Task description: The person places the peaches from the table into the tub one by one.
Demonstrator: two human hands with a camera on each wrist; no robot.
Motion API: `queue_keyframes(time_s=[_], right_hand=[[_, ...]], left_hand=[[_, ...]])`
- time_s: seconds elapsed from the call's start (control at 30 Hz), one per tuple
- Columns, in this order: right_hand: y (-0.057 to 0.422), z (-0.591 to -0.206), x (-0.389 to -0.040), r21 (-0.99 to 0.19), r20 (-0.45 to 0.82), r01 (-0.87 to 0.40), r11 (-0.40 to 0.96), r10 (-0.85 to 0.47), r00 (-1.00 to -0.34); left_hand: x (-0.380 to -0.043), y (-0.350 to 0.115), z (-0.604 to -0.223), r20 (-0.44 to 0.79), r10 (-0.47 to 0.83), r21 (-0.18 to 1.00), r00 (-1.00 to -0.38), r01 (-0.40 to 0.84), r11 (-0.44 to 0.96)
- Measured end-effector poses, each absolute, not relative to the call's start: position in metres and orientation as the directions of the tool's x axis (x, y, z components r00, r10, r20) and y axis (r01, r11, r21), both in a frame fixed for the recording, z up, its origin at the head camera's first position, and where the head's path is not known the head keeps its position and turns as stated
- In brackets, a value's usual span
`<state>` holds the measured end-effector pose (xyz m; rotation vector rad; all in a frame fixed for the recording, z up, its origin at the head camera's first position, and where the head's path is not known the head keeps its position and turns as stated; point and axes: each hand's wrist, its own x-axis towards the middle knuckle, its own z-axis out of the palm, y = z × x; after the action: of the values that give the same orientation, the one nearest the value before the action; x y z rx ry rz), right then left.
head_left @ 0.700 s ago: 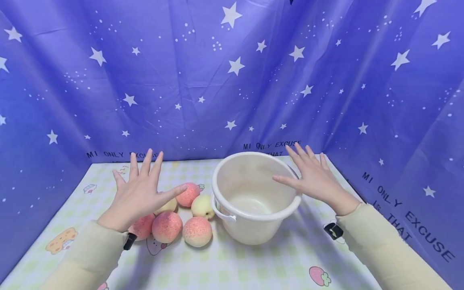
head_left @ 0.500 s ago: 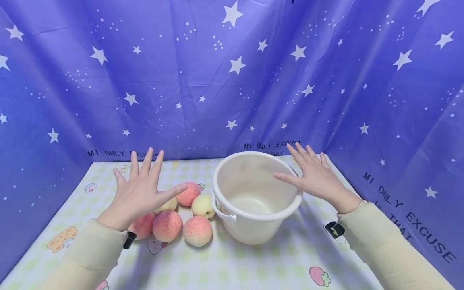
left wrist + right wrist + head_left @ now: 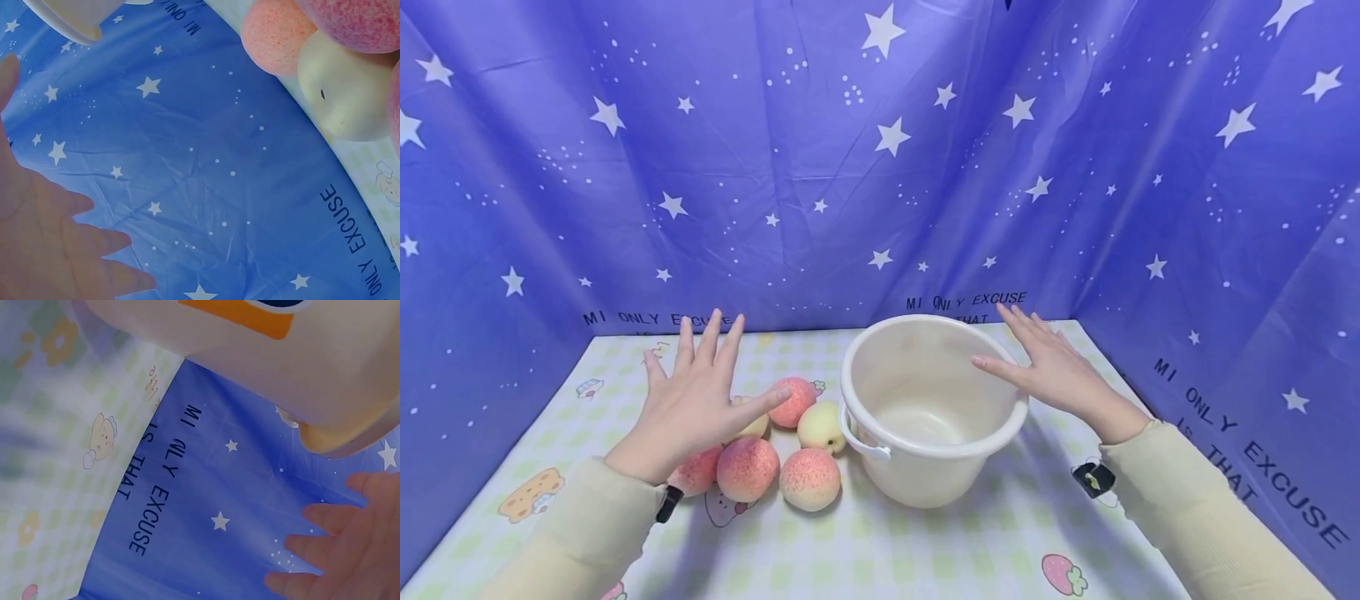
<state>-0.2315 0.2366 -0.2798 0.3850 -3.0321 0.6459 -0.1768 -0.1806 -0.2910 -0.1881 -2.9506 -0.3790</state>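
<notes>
Spread wide, my left hand [image 3: 692, 408] hovers over the peaches on the left, holding nothing. Several pink peaches [image 3: 748, 469] and pale yellow ones [image 3: 822, 427] lie grouped on the table; my hand partly hides those at the left. Right of them stands a white bucket [image 3: 917, 475], upright, its inside bare and its handle lowered on the near left side. My right hand [image 3: 1056, 371] is held above the bucket's right rim with fingers extended, gripping nothing. The right wrist view shows the bucket's side [image 3: 281, 369] with an orange patch, apart from the fingertips.
A checked tablecloth [image 3: 925, 550] with cartoon prints covers the table. Blue star-patterned curtains [image 3: 775, 167] enclose the back and both sides. A black band [image 3: 668, 503] sits on the left wrist, and a black device [image 3: 1093, 478] on the right.
Both hands stay raised in nearly the same places. The left hand shifts slightly right, and the right hand's fingers tilt a little lower. Peaches and bucket stay where they were.
</notes>
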Motion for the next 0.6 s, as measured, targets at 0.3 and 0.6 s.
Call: queue_keyframes(time_s=[0.3,0.6], right_hand=[[0.241,-0.294,-0.234,-0.517,0.044,-0.193,0.834,-0.199,-0.979],[0.241,-0.308,-0.233,-0.689,0.066,-0.183,0.701,-0.191,-0.979]], left_hand=[[-0.172,-0.177,-0.291,0.215,0.124,0.246,-0.969,0.176,0.953],[-0.168,-0.167,-0.291,0.244,0.134,0.24,-0.96,0.193,0.951]])
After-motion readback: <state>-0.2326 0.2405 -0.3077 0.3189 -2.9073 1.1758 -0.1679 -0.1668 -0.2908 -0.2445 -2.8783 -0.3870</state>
